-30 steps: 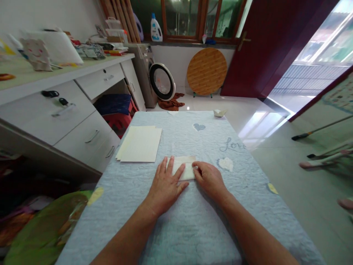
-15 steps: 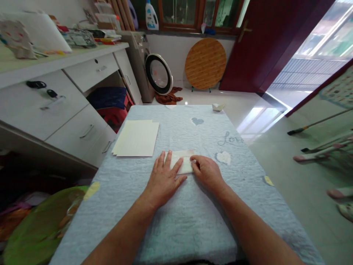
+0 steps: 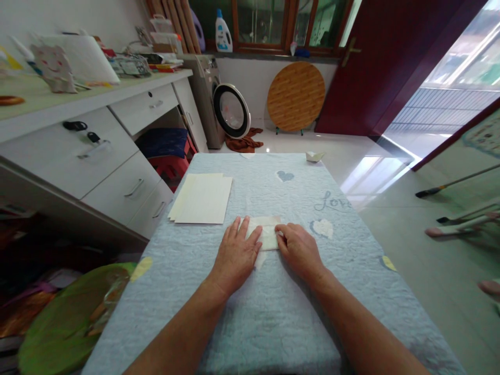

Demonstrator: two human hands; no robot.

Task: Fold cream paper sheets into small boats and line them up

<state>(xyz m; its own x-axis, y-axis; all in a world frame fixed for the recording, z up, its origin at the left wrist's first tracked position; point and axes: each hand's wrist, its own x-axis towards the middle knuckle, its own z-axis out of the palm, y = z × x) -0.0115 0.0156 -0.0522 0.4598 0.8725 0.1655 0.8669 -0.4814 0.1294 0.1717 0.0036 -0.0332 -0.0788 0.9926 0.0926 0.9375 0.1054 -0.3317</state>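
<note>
Folded paper [image 3: 267,233] lies flat at the centre of the blue tablecloth [image 3: 273,312]. Left hand [image 3: 236,255] is spread open, palm down, covering the paper's 8 o'clock corner. Right hand [image 3: 299,249] is curled, with its fingertips on the 3 o'clock edge; cannot tell if it pinches. A stack of sheets [image 3: 203,198] sits at 10 o'clock, apart from the paper.

Your left grip [image 3: 236,253] and right grip [image 3: 300,250] are bare hands with broad backs, creased knuckles and short, blunt fingers; the nails look trimmed close. Your left forearm [image 3: 183,333] and right forearm [image 3: 359,328] are uncovered from the wrist to the lower edge of the view, thick and smooth, widening toward the elbows. Whether a sleeve begins higher up cannot be told.
</note>
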